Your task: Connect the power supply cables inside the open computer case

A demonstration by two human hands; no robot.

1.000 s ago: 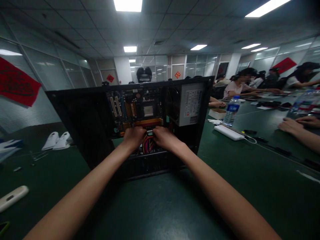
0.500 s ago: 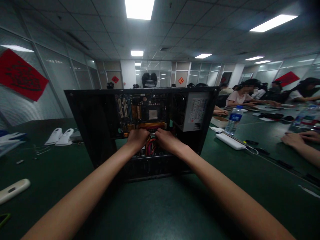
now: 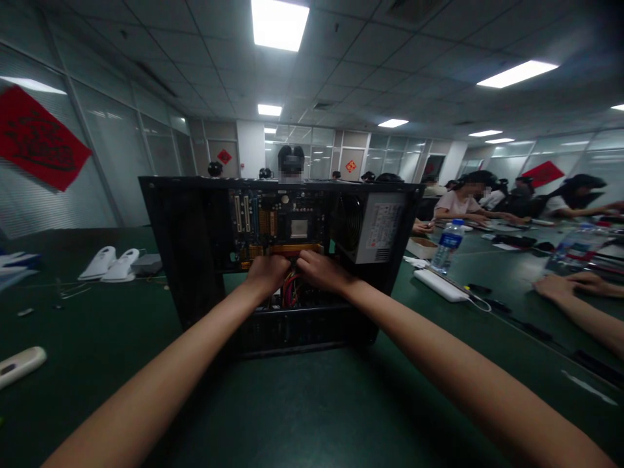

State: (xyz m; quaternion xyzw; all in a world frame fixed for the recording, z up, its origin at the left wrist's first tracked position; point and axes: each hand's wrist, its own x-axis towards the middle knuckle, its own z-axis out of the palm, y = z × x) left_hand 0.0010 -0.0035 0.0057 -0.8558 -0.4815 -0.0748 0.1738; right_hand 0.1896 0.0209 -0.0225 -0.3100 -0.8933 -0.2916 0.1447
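An open black computer case (image 3: 185, 247) stands on the dark green table (image 3: 312, 403). Inside it are a motherboard (image 3: 287, 221), a fan (image 3: 348, 221) and a grey power supply (image 3: 383, 224). My left hand (image 3: 266, 273) and my right hand (image 3: 319, 270) are inside the case, side by side at the motherboard's lower edge. Both have their fingers curled down onto the top of a bundle of red and yellow cables (image 3: 291, 294). The plug under the fingers is hidden.
Right of the case lie a water bottle (image 3: 447, 246), a white power strip (image 3: 441, 285) and a small box (image 3: 423, 247). A co-worker's hands (image 3: 570, 286) rest at the right edge. White stands (image 3: 110, 263) and a white device (image 3: 19, 365) lie to the left. Several people sit at the far right.
Both hands stay at the same spot on the motherboard's lower edge. The right hand's fingers have crept slightly towards the left hand. The head view has shifted a little.
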